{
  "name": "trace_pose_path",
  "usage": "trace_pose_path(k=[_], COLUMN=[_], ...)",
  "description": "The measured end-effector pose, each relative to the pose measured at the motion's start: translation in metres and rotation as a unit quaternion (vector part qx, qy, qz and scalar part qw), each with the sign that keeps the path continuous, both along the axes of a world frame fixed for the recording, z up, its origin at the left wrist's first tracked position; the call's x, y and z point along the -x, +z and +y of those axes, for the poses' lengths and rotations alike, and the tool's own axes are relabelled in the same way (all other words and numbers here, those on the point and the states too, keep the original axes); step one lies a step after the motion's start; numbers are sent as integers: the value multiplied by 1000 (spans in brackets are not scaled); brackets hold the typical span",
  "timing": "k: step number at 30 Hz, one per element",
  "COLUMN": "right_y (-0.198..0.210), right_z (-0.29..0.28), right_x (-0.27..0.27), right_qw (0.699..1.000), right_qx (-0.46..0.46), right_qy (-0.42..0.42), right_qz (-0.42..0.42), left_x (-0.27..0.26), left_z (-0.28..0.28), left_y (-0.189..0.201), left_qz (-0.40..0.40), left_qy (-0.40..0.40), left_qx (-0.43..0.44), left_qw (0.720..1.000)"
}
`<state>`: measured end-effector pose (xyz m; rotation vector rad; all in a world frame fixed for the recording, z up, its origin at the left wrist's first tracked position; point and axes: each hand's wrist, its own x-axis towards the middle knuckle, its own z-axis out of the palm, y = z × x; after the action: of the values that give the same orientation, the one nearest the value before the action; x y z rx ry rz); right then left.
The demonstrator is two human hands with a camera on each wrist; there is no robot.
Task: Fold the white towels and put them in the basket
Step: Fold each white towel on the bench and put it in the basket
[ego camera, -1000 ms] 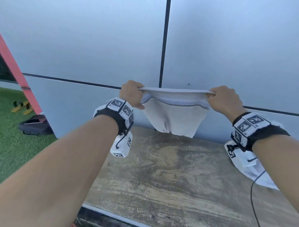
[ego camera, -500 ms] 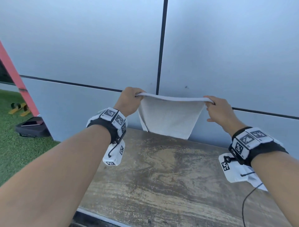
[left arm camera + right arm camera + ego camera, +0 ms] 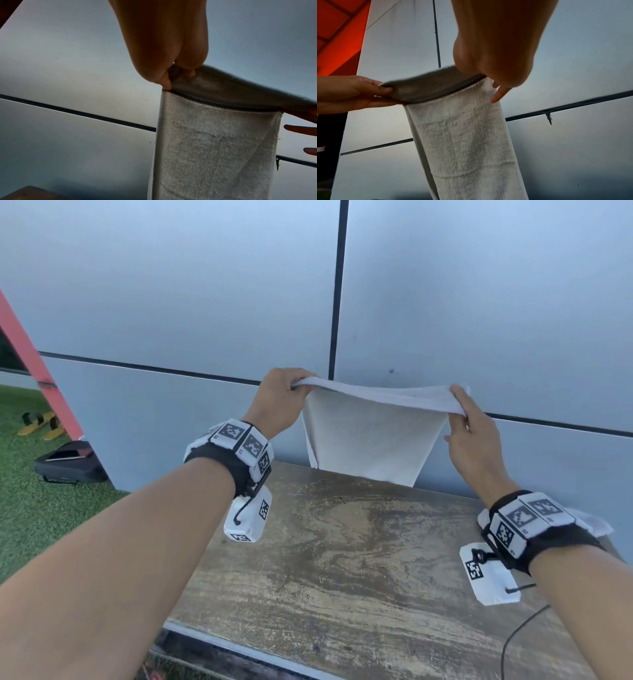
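A white towel (image 3: 371, 443) hangs doubled in the air above the far edge of the worn wooden table (image 3: 342, 570). My left hand (image 3: 279, 402) pinches its top left corner, and my right hand (image 3: 471, 433) pinches the top right corner. Both wrist views show the towel (image 3: 214, 148) (image 3: 462, 142) from below, with a dark stitched hem line just under the top fold. In the left wrist view my left hand (image 3: 173, 75) grips the fold. The right hand (image 3: 489, 75) pinches the fold with one finger hanging loose. No basket is in view.
A grey panelled wall (image 3: 205, 302) stands right behind the table. A second white cloth (image 3: 592, 523) lies at the table's right edge, partly hidden by my right wrist. On the green turf to the left sit a dark bag (image 3: 66, 465), yellow sandals (image 3: 39, 422) and a red post (image 3: 37, 364).
Both hands have lowered the towel a little and turned its top edge over, so the stitched hem now faces away from the head camera. The right hand's grip has loosened to a fingertip pinch.
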<state>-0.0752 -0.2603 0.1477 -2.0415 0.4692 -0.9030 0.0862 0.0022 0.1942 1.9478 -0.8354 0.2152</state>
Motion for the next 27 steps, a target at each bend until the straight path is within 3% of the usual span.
trace_pose_path(k=[3,9,17,23,27], right_y=[7,-7,-32,-63,-98], right_z=[-1,-17,-8,14,28], right_x=[9,29,60,102,133], right_qw=[1000,981,966,970,979], right_qx=[13,92,163,138,41], right_qy=[2,-52,-55,-34,-13], right_qz=[-22,166,194,200,199], left_x=[4,5,11,36,60], left_z=[-7,-3,20,48,68], left_y=[8,-30,-51,-79,-111], left_qz=[-19,63,57,70,77], left_qy=[-5,-13,10,-20,-49], left_qx=[31,-190,-166,-203,-250], left_qw=[999,980,984,976,964])
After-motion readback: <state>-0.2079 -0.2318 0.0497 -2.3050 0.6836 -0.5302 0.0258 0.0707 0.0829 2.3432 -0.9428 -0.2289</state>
